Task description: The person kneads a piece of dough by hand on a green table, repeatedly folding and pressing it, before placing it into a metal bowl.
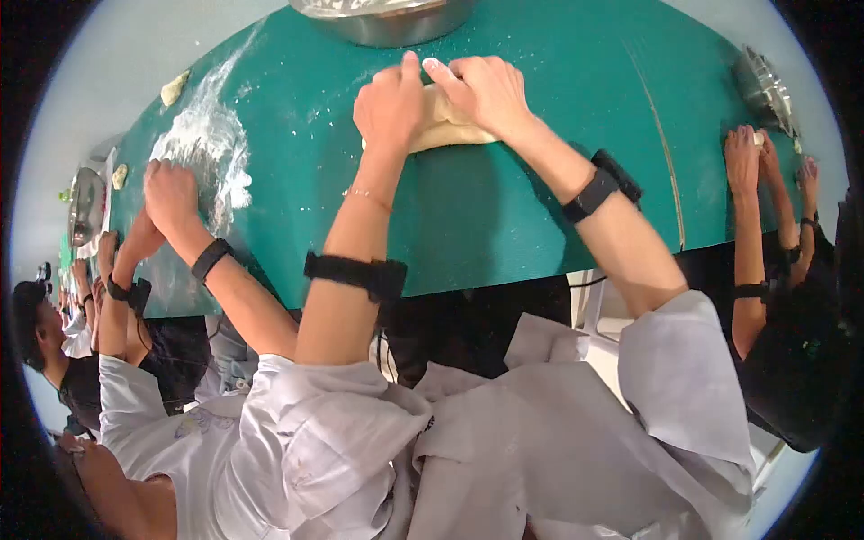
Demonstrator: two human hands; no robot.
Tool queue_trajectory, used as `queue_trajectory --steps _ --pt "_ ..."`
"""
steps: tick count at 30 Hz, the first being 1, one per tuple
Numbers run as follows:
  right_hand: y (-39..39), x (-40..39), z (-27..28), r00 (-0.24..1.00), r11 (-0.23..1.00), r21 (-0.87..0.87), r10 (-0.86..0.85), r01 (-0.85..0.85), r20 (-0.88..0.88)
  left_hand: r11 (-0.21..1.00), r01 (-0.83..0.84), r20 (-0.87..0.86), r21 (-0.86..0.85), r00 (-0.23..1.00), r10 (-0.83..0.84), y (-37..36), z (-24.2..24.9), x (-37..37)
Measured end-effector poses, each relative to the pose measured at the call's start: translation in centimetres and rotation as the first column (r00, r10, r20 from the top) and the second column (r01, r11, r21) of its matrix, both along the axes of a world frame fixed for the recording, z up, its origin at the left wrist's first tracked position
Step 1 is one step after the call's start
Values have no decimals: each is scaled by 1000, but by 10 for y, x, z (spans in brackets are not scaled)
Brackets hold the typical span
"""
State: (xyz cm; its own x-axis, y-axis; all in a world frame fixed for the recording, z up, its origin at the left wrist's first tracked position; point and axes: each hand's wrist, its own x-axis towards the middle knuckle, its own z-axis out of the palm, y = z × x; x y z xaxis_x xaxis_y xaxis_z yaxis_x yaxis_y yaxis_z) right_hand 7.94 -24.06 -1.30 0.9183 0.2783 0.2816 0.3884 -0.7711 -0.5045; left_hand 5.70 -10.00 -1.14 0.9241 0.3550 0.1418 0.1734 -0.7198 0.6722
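A pale, elongated piece of dough (443,135) lies on the green table mat (540,234) in front of me. My left hand (389,103) presses on its left end with the fingers curled down over it and the thumb pointing away. From the other side my right hand (488,93) grips the dough, fingers bent around its far edge. White flour marks my right thumb. Both hands partly cover the dough, so its ends and far side are mostly hidden.
A metal bowl (385,25) stands just beyond my hands. Loose flour (205,144) covers the mat at left, near another person's hands (171,193). Small dough pieces (175,88) lie at the left edge. Another bowl (765,90) and a co-worker's hands (743,160) are at right.
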Motion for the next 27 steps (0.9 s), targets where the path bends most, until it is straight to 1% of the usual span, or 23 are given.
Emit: queue_trajectory --steps 1,2,3,4,5,6,7,8,9,11,12,13,14,15,16,17,19,20,23,24,27 --pt "-3 -4 7 989 998 66 3 7 -148 999 34 182 37 983 -41 3 -4 4" --pt "-2 -3 4 1000 971 240 8 -1 -29 995 62 350 82 933 -87 9 -12 11" --pt "1 -2 -6 997 913 407 -9 -26 83 988 85 499 132 855 -140 9 -8 11" --pt "1 0 -14 981 829 555 -44 -68 187 956 158 340 245 910 -238 9 5 8" --pt "-3 6 -18 968 821 560 -43 -106 246 886 154 382 438 860 -338 5 0 11" --pt "-9 17 -20 952 814 563 -41 -145 305 781 125 399 612 804 -441 -2 -10 18" --pt "-12 27 -21 930 805 564 -40 -187 365 645 70 391 761 743 -543 -9 -19 25" --pt "-13 35 -25 985 674 736 -80 -59 153 690 64 392 721 783 -482 -20 -28 32" --pt "-17 33 -19 994 639 769 -80 -10 79 650 -13 432 760 758 -489 -28 -34 30" --pt "-29 23 0 994 566 817 -71 107 -82 778 197 202 597 901 -383 -37 -42 29" --pt "-32 22 1 995 506 857 -69 97 -71 814 214 144 540 930 -339 -42 -36 21" --pt "-35 23 2 994 482 871 -81 98 -67 846 226 75 482 952 -297 -48 -18 10" --pt "-39 23 6 994 499 859 -46 112 -103 875 234 -3 423 966 -257 -51 -4 2" --pt "-41 24 4 990 515 847 -12 128 -142 879 239 -25 412 967 -252 -53 1 -1" --pt "-33 31 0 997 444 894 12 58 -71 883 243 -42 402 968 -248 -55 6 0" --pt "-30 31 -2 992 459 885 47 81 -115 889 243 -57 388 969 -240 -56 7 3" --pt "-22 24 23 973 494 862 118 115 -198 875 276 -133 398 961 -243 -53 6 18" --pt "-19 37 10 996 592 805 33 45 -79 868 291 -154 403 956 -249 -53 7 29" --pt "-14 41 16 964 694 675 -240 252 -113 840 319 -136 439 948 -289 -51 7 46" --pt "-16 44 3 973 702 679 -214 214 -85 842 291 -113 453 956 -270 -48 8 51" --pt "-9 40 -21 983 789 600 -184 132 25 855 250 -75 454 967 -243 -47 -7 56"
